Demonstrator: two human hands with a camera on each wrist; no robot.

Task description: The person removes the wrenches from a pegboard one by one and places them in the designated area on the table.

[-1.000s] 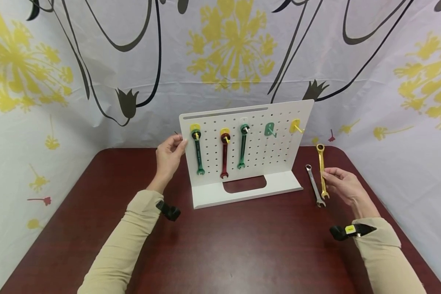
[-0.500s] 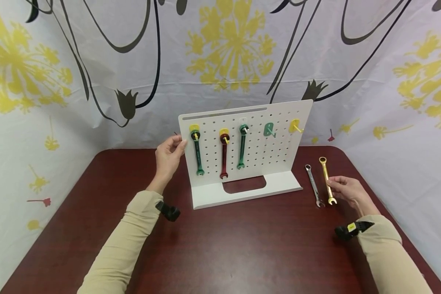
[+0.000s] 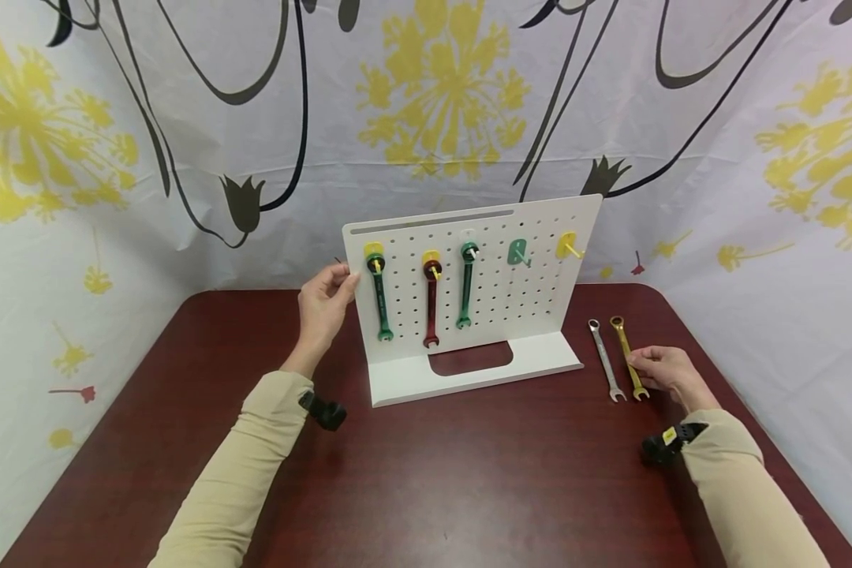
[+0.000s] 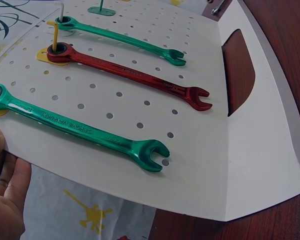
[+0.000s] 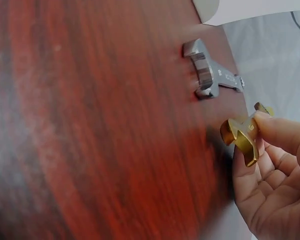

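Note:
My left hand (image 3: 323, 308) grips the left edge of a white pegboard stand (image 3: 405, 379), thumb on the front. Three ratchet wrenches hang on its hooks: a green wrench (image 3: 380, 300) nearest that hand, a red wrench (image 3: 431, 308), and another green wrench (image 3: 466, 288). At the right, my right hand (image 3: 667, 371) pinches a gold wrench (image 3: 623, 341) by its shaft between thumb and fingers. The open end of the gold wrench points toward me, close over the table. Beside it on the left lies a silver wrench (image 3: 603, 355). In the right wrist view, the thumb presses on the gold wrench (image 5: 245, 135).
A green hook (image 3: 517, 252) and a yellow hook (image 3: 568, 245) on the board's right side hold nothing. The dark red table (image 3: 454, 473) carries the stand, and a patterned cloth (image 3: 426, 95) hangs behind it.
My right hand has moved the gold wrench toward me and lower, beside the silver wrench. My left hand has stayed on the pegboard's edge.

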